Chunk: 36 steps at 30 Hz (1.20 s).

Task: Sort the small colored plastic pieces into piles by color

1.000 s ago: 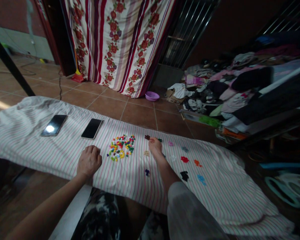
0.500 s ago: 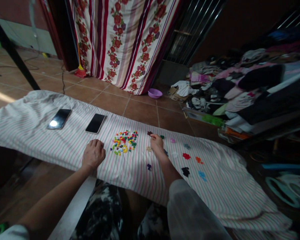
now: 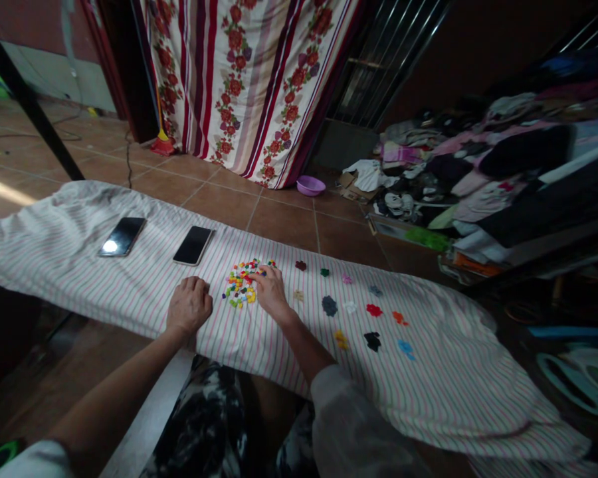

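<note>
Phones, 2 in all, lie left of and beyond the left hand, its fingers curled on striped cloth, contents hidden. Mixed pieces surround the right hand's fingertips, grip unclear; crowding could cause double picks. Rightward of those fingers, single-colour clusters sit close; a low sweep could mix them.

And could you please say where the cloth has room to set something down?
Bare cloth lies right of the orange pile and blue pile, and between the left phone and right phone; the mixed pile by the right hand is crowded.
</note>
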{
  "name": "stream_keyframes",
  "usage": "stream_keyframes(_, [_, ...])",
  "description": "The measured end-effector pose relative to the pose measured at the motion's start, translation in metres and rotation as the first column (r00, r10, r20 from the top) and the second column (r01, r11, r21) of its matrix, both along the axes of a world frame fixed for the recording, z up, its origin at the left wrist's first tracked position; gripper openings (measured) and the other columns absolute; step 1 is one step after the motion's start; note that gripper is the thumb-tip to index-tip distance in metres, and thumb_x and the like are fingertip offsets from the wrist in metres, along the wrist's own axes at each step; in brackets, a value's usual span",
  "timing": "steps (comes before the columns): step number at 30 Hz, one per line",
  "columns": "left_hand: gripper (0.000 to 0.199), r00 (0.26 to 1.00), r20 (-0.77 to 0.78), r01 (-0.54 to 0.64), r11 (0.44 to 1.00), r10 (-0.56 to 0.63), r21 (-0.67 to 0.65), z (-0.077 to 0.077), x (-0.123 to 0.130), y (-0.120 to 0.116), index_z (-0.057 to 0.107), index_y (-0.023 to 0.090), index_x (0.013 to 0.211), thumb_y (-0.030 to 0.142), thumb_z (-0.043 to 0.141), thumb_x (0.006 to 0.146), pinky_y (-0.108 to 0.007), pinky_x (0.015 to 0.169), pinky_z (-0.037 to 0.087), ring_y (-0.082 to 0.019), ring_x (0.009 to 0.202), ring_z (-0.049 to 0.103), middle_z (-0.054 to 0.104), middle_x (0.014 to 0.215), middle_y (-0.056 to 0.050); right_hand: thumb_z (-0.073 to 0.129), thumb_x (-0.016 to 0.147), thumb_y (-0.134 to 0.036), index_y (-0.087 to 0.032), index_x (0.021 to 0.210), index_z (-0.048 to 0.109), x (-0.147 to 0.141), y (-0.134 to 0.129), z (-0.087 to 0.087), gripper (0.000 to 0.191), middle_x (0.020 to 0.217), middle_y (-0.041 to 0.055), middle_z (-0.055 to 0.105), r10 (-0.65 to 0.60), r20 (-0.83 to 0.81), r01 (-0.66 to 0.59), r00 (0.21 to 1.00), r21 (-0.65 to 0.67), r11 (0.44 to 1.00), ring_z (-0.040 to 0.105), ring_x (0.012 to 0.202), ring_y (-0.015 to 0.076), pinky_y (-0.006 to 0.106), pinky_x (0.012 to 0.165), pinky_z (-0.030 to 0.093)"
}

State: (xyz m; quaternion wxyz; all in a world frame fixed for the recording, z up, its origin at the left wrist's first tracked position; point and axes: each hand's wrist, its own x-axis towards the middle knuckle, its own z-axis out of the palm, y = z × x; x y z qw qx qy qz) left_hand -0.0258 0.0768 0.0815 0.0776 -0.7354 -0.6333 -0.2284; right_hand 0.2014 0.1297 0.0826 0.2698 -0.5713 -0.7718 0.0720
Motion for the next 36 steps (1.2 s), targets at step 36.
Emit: stream_keyframes(36, [0.007,1.000,0.016,-0.014,1.000,0.014,-0.018,0.004,0.002,-0.001,0.055,0.019,0.085,0.019,0.048,0.081,-0.040,0.082,0.043,-0.027,0.092,0.053,0.059,0.089,-0.011,0.063,0.083,-0.009,-0.023,0.085,0.073,-0.013,0.017,0.005,0.018,0.122,0.0082,0.062,-0.072,0.024,0.072,0.997,-0.031,0.997,0.041,0.121,0.0261,0.042,0.100,0.037])
